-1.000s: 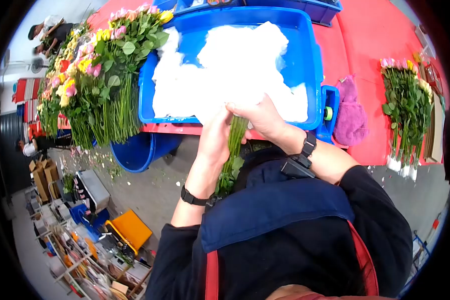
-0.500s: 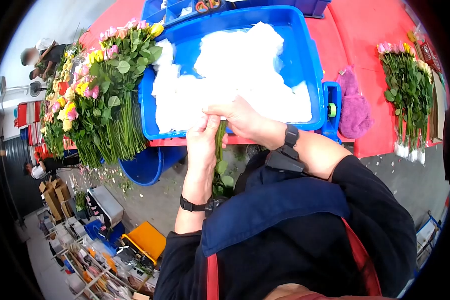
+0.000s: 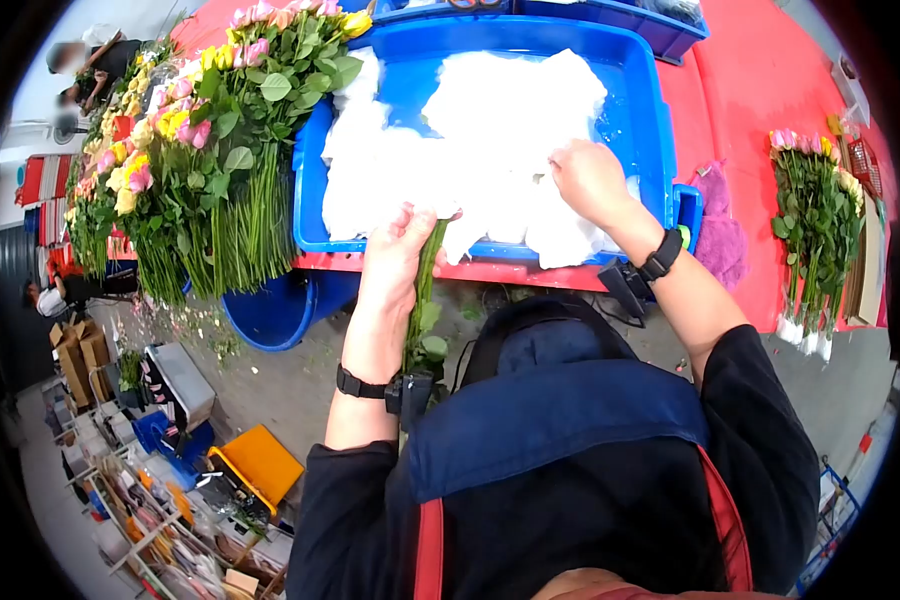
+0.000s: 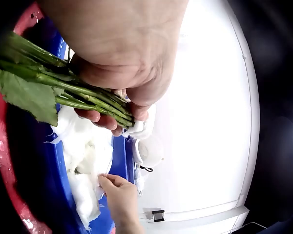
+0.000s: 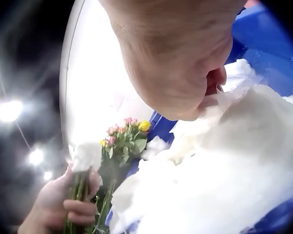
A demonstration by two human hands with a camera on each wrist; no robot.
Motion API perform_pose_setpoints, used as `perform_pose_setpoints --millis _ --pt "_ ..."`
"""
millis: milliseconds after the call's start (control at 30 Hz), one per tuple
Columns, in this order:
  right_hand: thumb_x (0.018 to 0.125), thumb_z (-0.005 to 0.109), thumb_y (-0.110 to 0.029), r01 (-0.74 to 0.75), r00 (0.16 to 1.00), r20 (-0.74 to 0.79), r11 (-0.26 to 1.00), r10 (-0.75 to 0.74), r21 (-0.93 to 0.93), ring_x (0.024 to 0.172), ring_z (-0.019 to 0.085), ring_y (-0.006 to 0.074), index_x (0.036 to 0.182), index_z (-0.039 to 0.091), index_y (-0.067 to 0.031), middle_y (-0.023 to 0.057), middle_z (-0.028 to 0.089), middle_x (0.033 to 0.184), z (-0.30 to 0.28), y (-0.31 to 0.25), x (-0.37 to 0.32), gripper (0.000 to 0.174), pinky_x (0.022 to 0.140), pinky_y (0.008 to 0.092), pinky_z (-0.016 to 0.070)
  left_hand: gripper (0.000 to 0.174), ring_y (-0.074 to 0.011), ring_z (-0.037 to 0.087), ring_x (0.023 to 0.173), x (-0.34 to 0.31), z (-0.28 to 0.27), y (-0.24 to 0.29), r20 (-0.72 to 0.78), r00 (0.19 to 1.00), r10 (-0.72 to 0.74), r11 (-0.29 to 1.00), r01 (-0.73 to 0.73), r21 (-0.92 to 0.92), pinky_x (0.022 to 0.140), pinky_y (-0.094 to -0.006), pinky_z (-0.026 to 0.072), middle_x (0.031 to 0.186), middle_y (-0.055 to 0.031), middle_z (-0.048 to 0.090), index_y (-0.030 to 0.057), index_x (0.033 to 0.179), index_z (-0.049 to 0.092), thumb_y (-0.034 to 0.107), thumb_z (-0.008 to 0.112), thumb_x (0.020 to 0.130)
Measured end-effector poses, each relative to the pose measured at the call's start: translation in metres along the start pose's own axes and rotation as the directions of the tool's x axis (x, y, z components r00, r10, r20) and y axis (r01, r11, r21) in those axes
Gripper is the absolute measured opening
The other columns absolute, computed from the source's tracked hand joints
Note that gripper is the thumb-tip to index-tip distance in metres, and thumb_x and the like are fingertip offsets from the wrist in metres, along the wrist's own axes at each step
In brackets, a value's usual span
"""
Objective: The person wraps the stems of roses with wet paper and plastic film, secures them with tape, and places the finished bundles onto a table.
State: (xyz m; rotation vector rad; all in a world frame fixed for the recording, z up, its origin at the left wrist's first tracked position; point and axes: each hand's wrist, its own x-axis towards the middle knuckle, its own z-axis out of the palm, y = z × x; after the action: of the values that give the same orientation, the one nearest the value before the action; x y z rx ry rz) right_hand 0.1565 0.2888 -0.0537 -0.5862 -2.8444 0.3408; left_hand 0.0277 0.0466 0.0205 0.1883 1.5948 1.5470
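My left hand (image 3: 390, 255) grips a bunch of green flower stems (image 3: 425, 295), cut ends up and leaves hanging down toward my lap. A wad of white cotton (image 5: 85, 157) covers the stem ends in the right wrist view. To the right, my right hand (image 3: 595, 180) pinches a piece of the soft white cotton sheets (image 3: 380, 170) heaped in a blue tray (image 3: 400, 85). In the left wrist view the thumb and fingers of my right hand (image 4: 121, 195) meet at the edge of this cotton. The flower heads of the held bunch are out of sight below.
Many pink and yellow roses (image 3: 195, 150) lie left of the tray. A blue bin (image 3: 280, 318) stands under the table edge. A purple cloth (image 3: 720, 235) is on the red tabletop (image 3: 740, 90), and more roses (image 3: 815, 215) with white-wrapped ends lie far right.
My right hand has left the stem ends beside my left hand and moved right, onto the cotton in the tray. My left hand keeps holding the stems.
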Motion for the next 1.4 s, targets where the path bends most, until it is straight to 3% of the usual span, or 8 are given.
perform_pose_setpoints --millis 100,200,300,367,600,967,1100,1400 --pt "0.077 0.071 -0.017 -0.33 0.942 0.218 0.827 0.255 0.456 0.065 0.06 0.0178 0.076 0.066 -0.002 0.0075 0.062 0.069 -0.021 -0.009 0.002 0.016 0.064 0.0314 0.0475 0.028 -0.0107 0.056 0.054 -0.001 0.001 -0.001 0.028 1.0 -0.011 0.999 0.012 -0.05 0.047 -0.0216 0.046 0.097 -0.0125 0.067 0.0015 0.097 0.055 0.029 0.056 0.096" --pt "0.081 0.069 -0.014 -0.479 0.855 0.466 0.696 0.23 0.535 0.068 0.058 0.01 0.081 0.067 -0.0006 0.004 0.065 0.07 -0.032 -0.013 0.008 0.013 0.066 0.0268 0.0482 0.026 -0.0106 0.057 0.056 -0.006 0.005 0.001 0.064 0.995 -0.072 0.988 0.08 -0.13 0.046 -0.022 0.0446 0.083 -0.0062 0.065 0.0014 0.103 0.058 0.025 0.062 0.092" --pt "0.079 0.07 -0.014 -0.405 0.914 0.375 0.422 0.156 0.811 0.072 0.061 0.0105 0.086 0.07 -0.0006 0.007 0.068 0.074 -0.027 -0.03 -0.002 0.015 0.068 0.0261 0.0493 0.024 -0.011 0.058 0.056 -0.008 0.008 -0.004 0.112 0.989 -0.099 0.985 0.113 -0.129 0.047 -0.0223 0.0453 0.079 -0.0046 0.063 0.0018 0.101 0.058 0.024 0.063 0.092" --pt "0.079 0.067 -0.009 -0.314 0.942 0.327 0.538 0.074 0.782 0.075 0.062 0.0104 0.091 0.07 -0.0004 0.0088 0.07 0.08 -0.039 -0.055 -0.006 0.015 0.071 0.026 0.0497 0.022 -0.0105 0.058 0.056 -0.01 0.015 -0.009 0.185 0.981 -0.065 0.987 0.091 -0.134 0.048 -0.0215 0.0453 0.073 -0.0028 0.06 0.003 0.096 0.059 0.024 0.064 0.091" --pt "0.084 0.063 -0.009 -0.496 0.864 0.5 0.284 0.062 0.821 0.068 0.058 0.0095 0.088 0.068 0.0018 0.0038 0.065 0.077 -0.056 -0.071 -0.018 0.012 0.065 0.0247 0.0481 0.022 -0.0101 0.058 0.055 -0.015 0.005 -0.01 0.158 0.985 -0.071 0.992 0.086 -0.089 0.047 -0.0214 0.0446 0.072 -0.0029 0.06 0.0026 0.096 0.059 0.023 0.065 0.091" --pt "0.085 0.062 -0.006 -0.28 0.959 0.268 0.441 0.09 0.853 0.072 0.056 0.0069 0.102 0.062 0.004 -0.0005 0.059 0.08 -0.074 -0.098 -0.024 0.02 0.065 0.0217 0.0465 0.02 -0.0158 0.061 0.058 -0.046 -0.019 0.006 0.115 0.993 0.016 0.983 0.006 -0.186 0.05 -0.0251 0.0474 0.076 -0.0048 0.062 0.0038 0.093 0.059 0.023 0.063 0.092" --pt "0.079 0.058 -0.003 -0.395 0.918 0.37 0.432 0.144 0.811 0.066 0.053 0.0078 0.103 0.063 0.0046 0.0001 0.058 0.074 -0.056 -0.111 -0.035 0.026 0.06 0.0237 0.0454 0.019 -0.0154 0.061 0.056 -0.055 -0.015 0.004 0.182 0.983 0.003 0.975 0.037 -0.217 0.047 -0.0238 0.0468 0.075 -0.0051 0.062 0.0033 0.092 0.059 0.022 0.064 0.091" --pt "0.086 0.063 -0.013 -0.305 0.95 0.246 0.419 0.191 0.855 0.06 0.052 0.0064 0.087 0.066 0.0006 0.0 0.06 0.068 -0.063 -0.116 -0.042 0.014 0.055 0.0254 0.043 0.021 -0.0181 0.06 0.056 -0.058 -0.024 -0.002 0.219 0.976 0.006 0.975 0.042 -0.216 0.051 -0.0278 0.0474 0.077 -0.007 0.063 0.0019 0.097 0.06 0.022 0.061 0.093"
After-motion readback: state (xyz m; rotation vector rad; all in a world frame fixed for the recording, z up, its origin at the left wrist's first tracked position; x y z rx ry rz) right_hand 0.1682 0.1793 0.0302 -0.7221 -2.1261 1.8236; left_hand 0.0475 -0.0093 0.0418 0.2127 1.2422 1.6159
